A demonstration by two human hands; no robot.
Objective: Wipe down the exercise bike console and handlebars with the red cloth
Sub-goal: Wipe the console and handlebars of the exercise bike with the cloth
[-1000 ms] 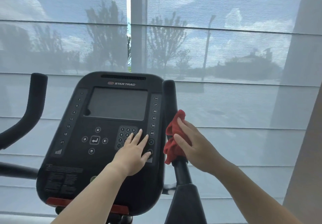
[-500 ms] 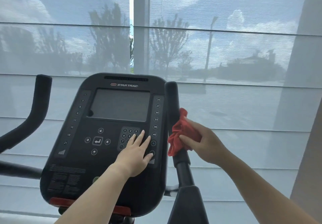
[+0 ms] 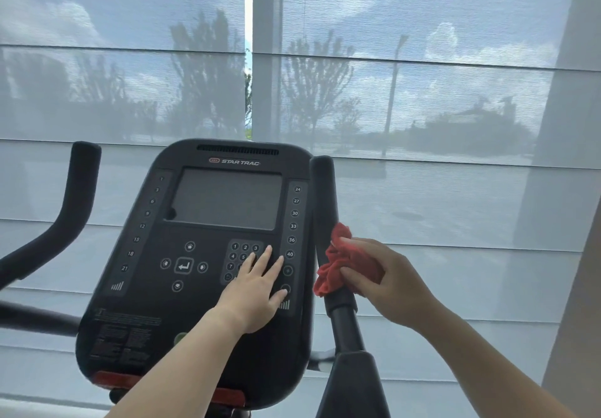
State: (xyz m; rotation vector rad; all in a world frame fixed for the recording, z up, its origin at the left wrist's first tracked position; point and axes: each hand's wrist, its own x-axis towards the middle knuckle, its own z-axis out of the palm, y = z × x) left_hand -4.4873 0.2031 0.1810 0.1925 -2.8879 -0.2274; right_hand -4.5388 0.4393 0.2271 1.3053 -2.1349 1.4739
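The black Star Trac console (image 3: 156, 287) fills the centre, its grey screen dark. My left hand (image 3: 257, 287) lies flat on the keypad at the console's lower right, fingers straight. Just right of the console rises the black right handlebar (image 3: 323, 190). My right hand (image 3: 387, 274) grips the bunched red cloth (image 3: 338, 265) around that handlebar, about halfway up its upright grip. The left handlebar (image 3: 70, 209) curves up at the far left, untouched.
A window with a translucent roller shade (image 3: 422, 92) stands close behind the bike. A pale wall or column (image 3: 579, 255) runs down the right edge. The handlebar's thick black stem (image 3: 351, 382) drops away at the bottom.
My right hand has turned around the right handlebar with the cloth, which now sits more bunched under the fingers. My left hand has stayed flat on the keypad.
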